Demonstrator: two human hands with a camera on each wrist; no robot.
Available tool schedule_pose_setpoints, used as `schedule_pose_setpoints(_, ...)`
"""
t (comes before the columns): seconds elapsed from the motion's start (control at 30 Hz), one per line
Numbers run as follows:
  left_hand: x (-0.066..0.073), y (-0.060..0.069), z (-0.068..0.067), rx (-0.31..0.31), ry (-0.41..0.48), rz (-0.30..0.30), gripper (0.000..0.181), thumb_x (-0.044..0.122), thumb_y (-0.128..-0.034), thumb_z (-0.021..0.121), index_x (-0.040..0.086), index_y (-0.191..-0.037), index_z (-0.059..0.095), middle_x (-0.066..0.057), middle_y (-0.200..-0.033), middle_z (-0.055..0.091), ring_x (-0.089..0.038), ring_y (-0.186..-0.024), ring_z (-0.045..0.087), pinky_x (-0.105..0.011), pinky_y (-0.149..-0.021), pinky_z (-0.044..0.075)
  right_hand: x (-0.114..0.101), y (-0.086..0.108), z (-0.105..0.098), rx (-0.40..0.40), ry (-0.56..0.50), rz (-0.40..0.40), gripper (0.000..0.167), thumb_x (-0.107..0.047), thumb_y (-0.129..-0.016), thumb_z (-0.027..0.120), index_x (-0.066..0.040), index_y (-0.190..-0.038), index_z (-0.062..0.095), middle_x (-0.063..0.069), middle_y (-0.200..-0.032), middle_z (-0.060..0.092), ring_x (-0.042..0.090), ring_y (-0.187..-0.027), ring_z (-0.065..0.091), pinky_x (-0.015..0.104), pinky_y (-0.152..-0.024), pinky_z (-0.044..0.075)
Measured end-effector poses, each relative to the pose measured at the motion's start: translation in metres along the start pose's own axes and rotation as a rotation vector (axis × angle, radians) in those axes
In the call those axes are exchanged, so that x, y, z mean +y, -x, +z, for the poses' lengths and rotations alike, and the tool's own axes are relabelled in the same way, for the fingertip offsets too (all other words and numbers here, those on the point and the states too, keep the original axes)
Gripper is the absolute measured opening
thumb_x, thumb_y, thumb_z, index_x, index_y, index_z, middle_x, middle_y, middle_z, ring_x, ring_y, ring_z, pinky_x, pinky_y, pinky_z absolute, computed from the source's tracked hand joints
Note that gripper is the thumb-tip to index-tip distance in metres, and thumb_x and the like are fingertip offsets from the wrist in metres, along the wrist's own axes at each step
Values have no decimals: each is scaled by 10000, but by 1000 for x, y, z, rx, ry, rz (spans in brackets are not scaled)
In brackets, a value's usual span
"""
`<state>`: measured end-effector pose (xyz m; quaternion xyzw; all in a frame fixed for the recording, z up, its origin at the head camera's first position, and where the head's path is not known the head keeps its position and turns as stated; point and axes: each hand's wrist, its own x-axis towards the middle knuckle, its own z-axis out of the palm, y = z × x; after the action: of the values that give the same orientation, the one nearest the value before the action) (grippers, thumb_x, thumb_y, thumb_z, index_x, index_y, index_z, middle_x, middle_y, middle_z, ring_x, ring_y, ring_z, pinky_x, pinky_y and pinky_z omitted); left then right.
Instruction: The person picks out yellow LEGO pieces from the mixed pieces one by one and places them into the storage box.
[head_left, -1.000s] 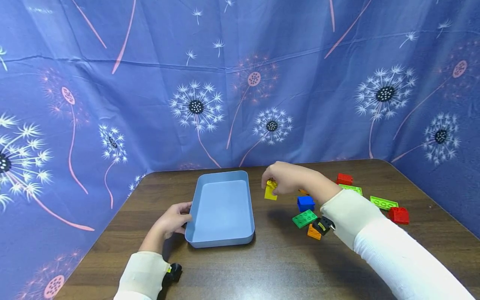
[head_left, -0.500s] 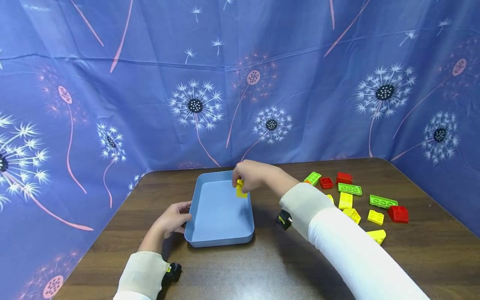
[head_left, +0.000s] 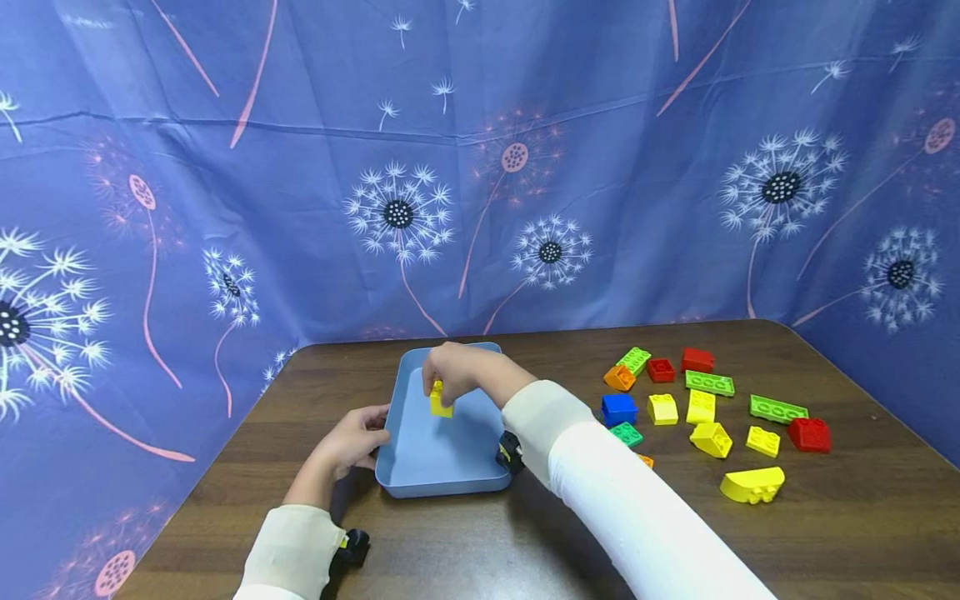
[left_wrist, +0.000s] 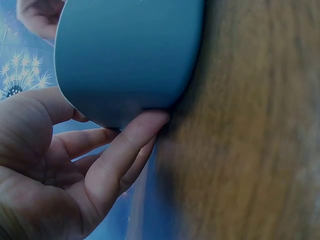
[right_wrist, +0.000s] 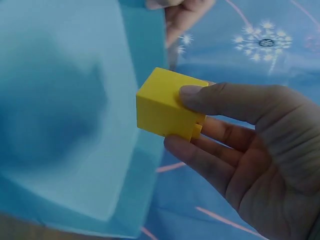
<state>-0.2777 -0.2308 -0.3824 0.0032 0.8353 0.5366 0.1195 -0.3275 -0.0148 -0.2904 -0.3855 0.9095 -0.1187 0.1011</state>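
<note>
My right hand (head_left: 457, 370) pinches a yellow toy brick (head_left: 439, 400) between thumb and fingers, holding it over the blue tray (head_left: 405, 486). Seen from the right wrist, the yellow brick (right_wrist: 167, 102) has its studs facing the palm and hangs apart from the tray floor. My left hand (head_left: 352, 439) grips the tray at its left side. In the left wrist view the thumb reaches over the rim of the tray (left_wrist: 130, 55), and the other fingers lie against the outer wall and low near the table.
Several bricks lie on the brown table (head_left: 450, 550) at the right, among them a blue brick (head_left: 618, 409), a curved yellow brick (head_left: 753, 485), a red brick (head_left: 810, 435) and a light green plate (head_left: 709, 383). A blue dandelion curtain (head_left: 480, 208) hangs behind.
My right hand has carried the yellow brick leftward from the table right of the tray to over the tray. The left hand has stayed at the tray's side.
</note>
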Motion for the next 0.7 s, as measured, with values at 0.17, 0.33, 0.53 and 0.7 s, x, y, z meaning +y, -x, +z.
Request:
schedule_pose_setpoints(0.17, -1, -2, 2, 6, 22, 3, 610, -60, -839, 519, -77, -1436, 394, -262, -1161, 560, -307, -912, 638, -493, -648, 586, 3, -8, 18, -18, 1, 50, 253, -29, -792, 769, -98, -1035, 762, -9, -1065, 690, 150, -979, 607, 253, -798, 541)
schedule_pose_setpoints(0.33, -1, -1, 2, 14, 28, 5, 624, -67, -826, 518, -73, -1438, 396, -257, -1152, 563, -308, -910, 639, -500, -652, 584, 7, -11, 31, -6, -28, 109, 229, -30, -791, 776, -112, -1004, 760, -14, -1038, 690, 130, -898, 596, 243, -760, 534)
schedule_pose_setpoints(0.53, 0, 0, 0, 20, 9, -4, 615, -64, -831, 519, -69, -1435, 403, -258, -1165, 561, -320, -939, 635, -500, -659, 585, 8, -14, 37, 20, -34, 120, 311, -49, -792, 787, -97, -1096, 743, 20, -1128, 687, 163, -993, 607, 267, -835, 532)
schedule_pose_setpoints(0.7, 0, -1, 2, 16, 13, -4, 612, -63, -839, 519, -65, -1439, 398, -262, -1175, 548, -326, -951, 632, -499, -665, 585, 13, -18, 40, 50, 10, 148, 447, -89, -812, 782, -59, -1241, 659, 76, -1225, 646, 211, -1095, 590, 325, -956, 492)
